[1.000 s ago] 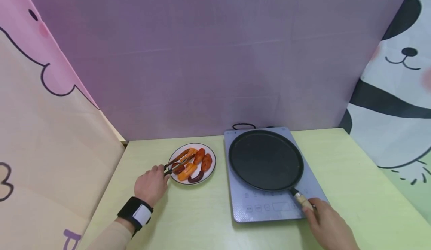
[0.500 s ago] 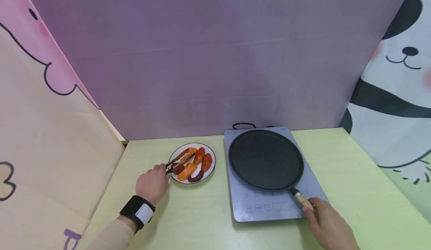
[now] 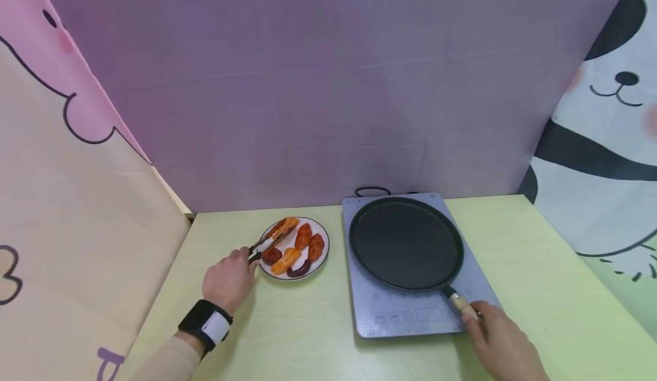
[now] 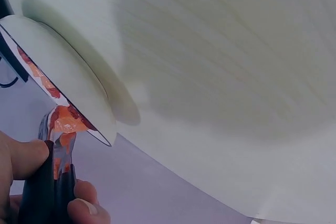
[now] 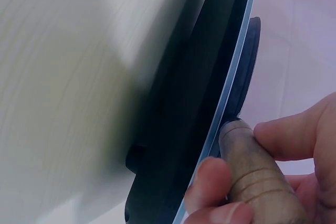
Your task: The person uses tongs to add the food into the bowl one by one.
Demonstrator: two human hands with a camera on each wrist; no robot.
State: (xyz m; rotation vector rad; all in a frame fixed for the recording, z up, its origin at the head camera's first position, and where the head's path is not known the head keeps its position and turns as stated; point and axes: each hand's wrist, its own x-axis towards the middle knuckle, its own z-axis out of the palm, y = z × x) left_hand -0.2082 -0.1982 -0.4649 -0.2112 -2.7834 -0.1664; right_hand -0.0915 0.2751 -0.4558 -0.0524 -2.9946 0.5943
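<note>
My left hand [image 3: 228,281] grips black-handled tongs [image 4: 64,187] at the near left rim of a white plate [image 3: 319,267]. Between the tong tips is an orange piece of food [image 3: 290,223], at the plate's far left side. Also on the plate are two reddish-brown pieces like chicken wings [image 3: 315,247], a yellow-orange piece [image 3: 285,261], a dark red curved piece [image 3: 299,268] and a brown piece [image 3: 272,256]. My right hand [image 3: 504,341] holds the wooden handle [image 5: 260,177] of a flat black pan [image 3: 405,244], which has nothing in it.
The pan sits on a grey induction cooktop [image 3: 382,318] with touch controls at its near end. A black cable loop [image 3: 372,189] shows behind it. The pale wooden table [image 3: 297,329] ends at a purple cloth backdrop [image 3: 308,96], with printed cloths on both sides.
The tongs have closed on the orange piece and shifted it slightly toward the plate's far left edge. My right hand and the pan have stayed in place.
</note>
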